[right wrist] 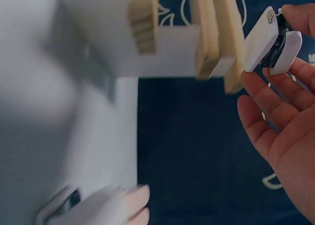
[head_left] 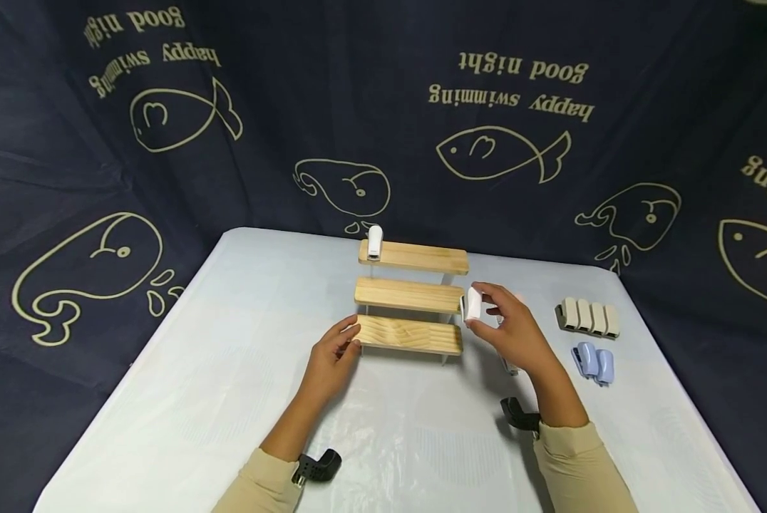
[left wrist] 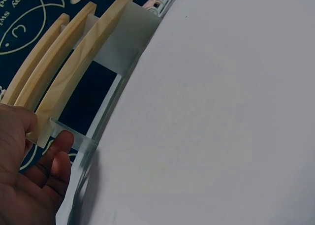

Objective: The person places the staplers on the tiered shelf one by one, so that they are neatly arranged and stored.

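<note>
A three-tier wooden display shelf (head_left: 409,335) with clear supports stands on the table. My left hand (head_left: 333,360) grips the left end of its lowest plank (left wrist: 74,72), thumb on one side and fingertips by the clear support. My right hand (head_left: 515,331) pinches a small white stapler (right wrist: 263,38) between thumb and fingers, with its dark inner side showing. This stapler (head_left: 472,303) is at the right end of the middle plank (head_left: 409,294). Another white stapler (head_left: 375,243) stands upright on the left end of the top plank (head_left: 425,257).
Right of the shelf, several beige staplers (head_left: 590,317) sit in a row, with two light-blue staplers (head_left: 595,363) in front of them. White and pink staplers (right wrist: 113,205) lie beneath my right hand, mostly hidden in the head view. A dark printed cloth (head_left: 358,107) hangs behind the table (head_left: 249,399).
</note>
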Motion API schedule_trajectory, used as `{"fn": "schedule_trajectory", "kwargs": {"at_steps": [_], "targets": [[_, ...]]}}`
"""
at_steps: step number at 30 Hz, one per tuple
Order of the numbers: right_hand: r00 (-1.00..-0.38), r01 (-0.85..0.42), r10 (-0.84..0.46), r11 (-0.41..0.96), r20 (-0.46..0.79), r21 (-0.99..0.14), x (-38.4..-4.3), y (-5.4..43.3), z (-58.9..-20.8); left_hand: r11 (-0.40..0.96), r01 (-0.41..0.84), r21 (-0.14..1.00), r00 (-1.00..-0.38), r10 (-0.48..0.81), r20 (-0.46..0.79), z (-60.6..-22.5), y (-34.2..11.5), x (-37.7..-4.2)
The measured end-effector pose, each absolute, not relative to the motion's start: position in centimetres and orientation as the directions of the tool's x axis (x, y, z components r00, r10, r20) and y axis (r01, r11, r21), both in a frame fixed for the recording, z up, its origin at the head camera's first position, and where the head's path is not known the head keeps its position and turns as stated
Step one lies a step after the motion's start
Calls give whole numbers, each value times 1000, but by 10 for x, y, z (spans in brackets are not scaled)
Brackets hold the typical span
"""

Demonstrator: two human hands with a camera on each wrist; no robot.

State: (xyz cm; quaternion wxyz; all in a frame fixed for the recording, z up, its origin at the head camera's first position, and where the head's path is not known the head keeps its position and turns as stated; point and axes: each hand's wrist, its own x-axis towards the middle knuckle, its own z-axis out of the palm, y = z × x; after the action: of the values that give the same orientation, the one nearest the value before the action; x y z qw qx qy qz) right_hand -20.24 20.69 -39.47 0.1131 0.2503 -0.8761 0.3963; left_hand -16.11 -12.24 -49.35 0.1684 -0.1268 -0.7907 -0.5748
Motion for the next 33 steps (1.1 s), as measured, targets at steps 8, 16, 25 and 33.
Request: {"fn": "schedule_trajectory", "kwargs": {"at_steps": [8, 16, 25, 33], "targets": [[-826, -563, -394, 525, 403, -639, -224, 177, -379, 326, 393, 860, -911, 10, 412, -492, -123, -160], [-817, -571, -412, 486, 403, -661, -244, 152, -364, 315, 413, 855, -903, 19, 429, -492, -122, -161], [-804, -581, -443, 447, 397, -680, -262, 127, -357, 327, 408, 853, -904, 16, 426, -492, -121, -160], [-811, -559, -460, 428, 362, -709, -275, 111, -352, 342, 421, 840, -898, 28, 438, -492, -123, -161]]}}
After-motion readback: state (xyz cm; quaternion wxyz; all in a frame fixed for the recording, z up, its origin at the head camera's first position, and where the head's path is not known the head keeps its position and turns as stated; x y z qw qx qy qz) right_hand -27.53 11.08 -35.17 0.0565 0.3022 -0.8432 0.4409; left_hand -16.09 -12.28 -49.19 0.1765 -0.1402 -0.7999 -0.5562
